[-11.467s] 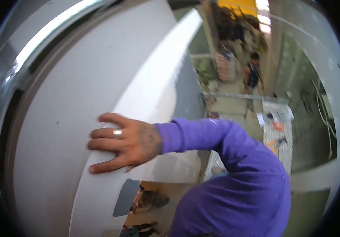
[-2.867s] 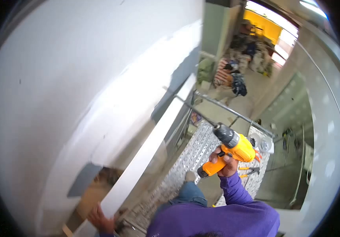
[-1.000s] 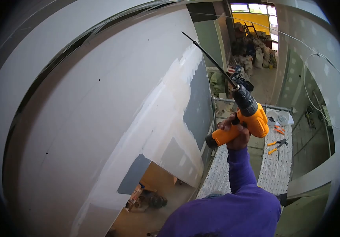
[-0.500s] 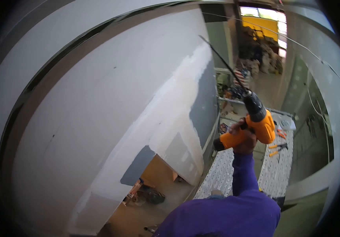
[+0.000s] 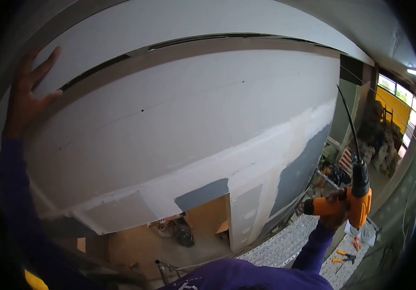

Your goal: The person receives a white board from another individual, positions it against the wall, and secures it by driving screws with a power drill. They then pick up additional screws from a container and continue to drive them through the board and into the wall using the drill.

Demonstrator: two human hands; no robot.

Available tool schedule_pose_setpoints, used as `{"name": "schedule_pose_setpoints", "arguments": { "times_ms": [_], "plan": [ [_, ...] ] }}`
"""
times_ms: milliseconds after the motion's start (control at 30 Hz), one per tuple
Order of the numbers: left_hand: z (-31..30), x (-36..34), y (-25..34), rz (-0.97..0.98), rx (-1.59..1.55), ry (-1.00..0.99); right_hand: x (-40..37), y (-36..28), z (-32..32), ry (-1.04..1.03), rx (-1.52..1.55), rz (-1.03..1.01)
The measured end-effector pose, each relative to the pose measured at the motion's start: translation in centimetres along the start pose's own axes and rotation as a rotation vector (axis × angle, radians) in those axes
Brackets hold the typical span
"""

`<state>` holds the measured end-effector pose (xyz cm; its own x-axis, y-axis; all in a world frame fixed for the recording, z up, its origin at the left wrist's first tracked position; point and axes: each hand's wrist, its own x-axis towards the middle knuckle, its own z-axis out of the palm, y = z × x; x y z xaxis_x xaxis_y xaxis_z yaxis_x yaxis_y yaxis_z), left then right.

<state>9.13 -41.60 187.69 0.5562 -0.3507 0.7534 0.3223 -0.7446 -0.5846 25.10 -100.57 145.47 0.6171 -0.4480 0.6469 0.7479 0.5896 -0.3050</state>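
I am positioning: right fingers (image 5: 334, 195) wrapping the grip of the upright drill (image 5: 360, 207) at far right, left fingers (image 5: 46, 65) standing splayed, empty, near the upper panel (image 5: 169, 21), next move probably needing steady bit (image 5: 351, 121) control.

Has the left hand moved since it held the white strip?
Yes, up: the left hand was below the smaller dark-grey patch; now it's above it, near the long gap.

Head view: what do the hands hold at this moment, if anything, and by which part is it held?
The right hand holds the orange drill by its handle. The left hand is open, holding nothing visible.
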Motion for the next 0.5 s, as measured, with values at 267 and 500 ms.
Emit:
{"name": "schedule_pose_setpoints", "arguments": {
  "times_ms": [267,500],
  "plan": [
    [-1.5,1.5,1.3,0.118,-0.065,0.076,1.1,-0.7,5.9,-0.129,-0.127,-0.101],
    [-3.0,1.5,2.1,0.111,-0.004,0.044,1.1,-0.7,5.8,-0.108,-0.115,-0.051]
  ]
}}
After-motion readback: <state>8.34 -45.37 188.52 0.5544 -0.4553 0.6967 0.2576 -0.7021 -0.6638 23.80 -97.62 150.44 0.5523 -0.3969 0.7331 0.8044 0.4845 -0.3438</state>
